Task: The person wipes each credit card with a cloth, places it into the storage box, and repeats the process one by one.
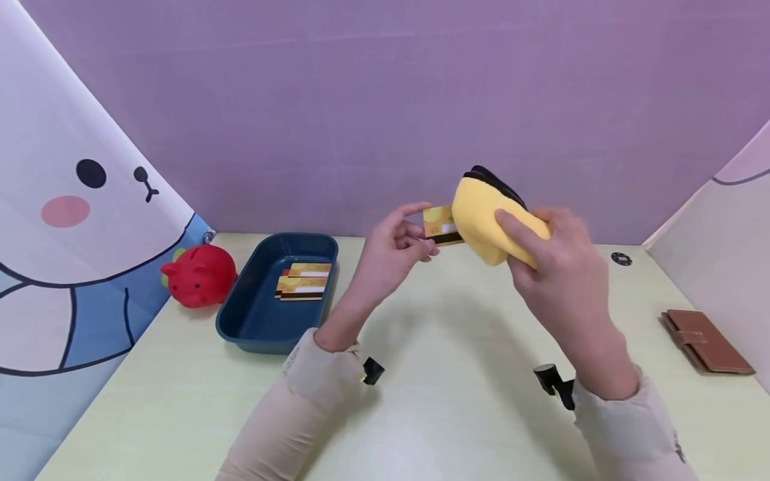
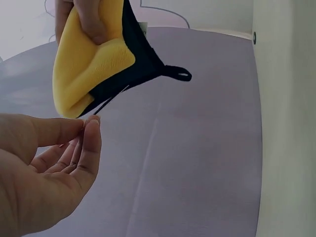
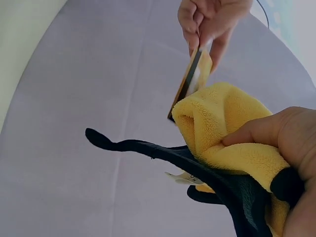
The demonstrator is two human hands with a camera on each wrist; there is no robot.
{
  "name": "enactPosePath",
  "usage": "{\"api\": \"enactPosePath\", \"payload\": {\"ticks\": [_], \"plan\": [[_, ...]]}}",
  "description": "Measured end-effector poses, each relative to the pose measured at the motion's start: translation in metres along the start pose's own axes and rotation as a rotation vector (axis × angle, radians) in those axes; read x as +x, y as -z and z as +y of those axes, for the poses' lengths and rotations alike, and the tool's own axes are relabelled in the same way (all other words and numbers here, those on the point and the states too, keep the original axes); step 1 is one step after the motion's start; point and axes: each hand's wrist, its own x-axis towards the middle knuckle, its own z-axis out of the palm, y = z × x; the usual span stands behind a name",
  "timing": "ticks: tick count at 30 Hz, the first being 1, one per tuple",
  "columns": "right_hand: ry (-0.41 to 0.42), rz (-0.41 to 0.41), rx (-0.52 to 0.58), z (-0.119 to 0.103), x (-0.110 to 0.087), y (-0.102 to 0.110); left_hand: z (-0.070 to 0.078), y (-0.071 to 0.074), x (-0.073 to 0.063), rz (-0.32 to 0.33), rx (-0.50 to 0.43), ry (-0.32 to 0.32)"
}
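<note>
Between thumb and fingers, my left hand pinches a gold bank card with a black stripe, raised over the table. The left wrist view shows this card nearly edge-on as a thin dark line. My right hand grips a bunched yellow cloth with black edging, right at the card's far end, which it overlaps in the head view. A black hanging loop sticks out from the cloth's edge, and a small pale label shows beneath it.
A dark blue tray on the left holds several similar cards. Beside it sits a red piggy bank. At the right lie a brown leather wallet and a small black disc. A purple backdrop stands behind the table.
</note>
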Motion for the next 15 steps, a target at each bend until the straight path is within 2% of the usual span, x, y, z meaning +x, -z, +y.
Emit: {"api": "enactPosePath", "payload": {"ticks": [9,15], "plan": [[0.038,-0.100,-0.016,-0.0071,-0.0017,-0.0062,0.0005,-0.0084,-0.0021,-0.011,0.016,0.016],[0.047,-0.128,-0.013,-0.0087,-0.0031,-0.0085,-0.0003,-0.0090,-0.0028,-0.016,0.009,0.018]]}}
